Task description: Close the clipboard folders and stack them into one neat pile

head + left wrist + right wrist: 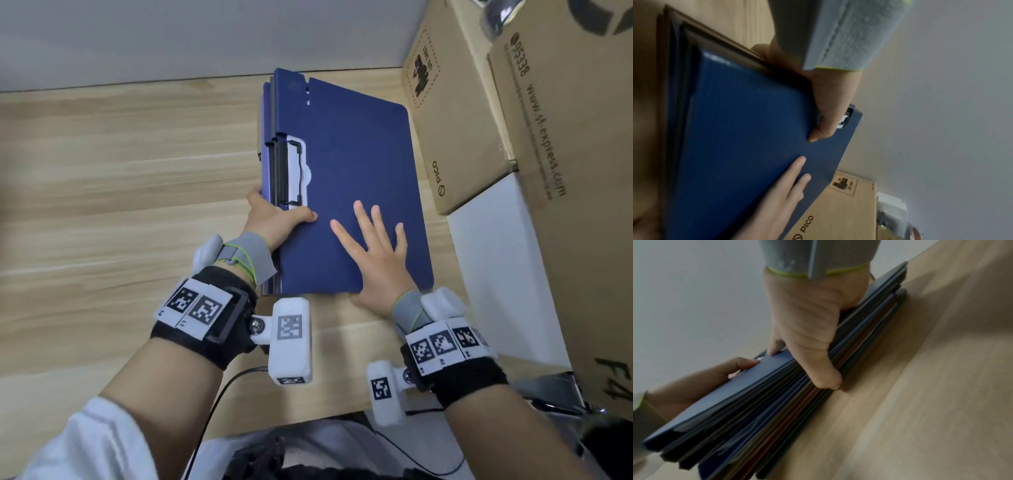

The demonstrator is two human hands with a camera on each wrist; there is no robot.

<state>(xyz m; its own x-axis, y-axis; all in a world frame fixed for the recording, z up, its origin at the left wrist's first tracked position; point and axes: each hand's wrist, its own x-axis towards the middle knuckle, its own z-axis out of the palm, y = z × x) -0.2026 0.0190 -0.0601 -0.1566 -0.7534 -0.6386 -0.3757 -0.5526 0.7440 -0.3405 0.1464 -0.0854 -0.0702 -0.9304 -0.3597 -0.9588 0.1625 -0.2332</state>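
A pile of dark blue clipboard folders (356,164) lies shut on the wooden table (120,205), with black clips (291,171) along its left edge. My left hand (281,219) grips that left edge just below the clips, thumb on the top cover and fingers hidden beneath. My right hand (376,253) rests flat on the top cover, fingers spread. In the left wrist view the left thumb (828,116) lies on the blue cover (740,129). In the right wrist view the right hand (803,324) lies on the layered pile (756,410), thumb down its near side.
Cardboard boxes (455,120) (575,171) stand close against the pile's right side, with a white surface (496,274) in front of them. A grey wall runs behind the table. A black cable (219,404) hangs at the near table edge.
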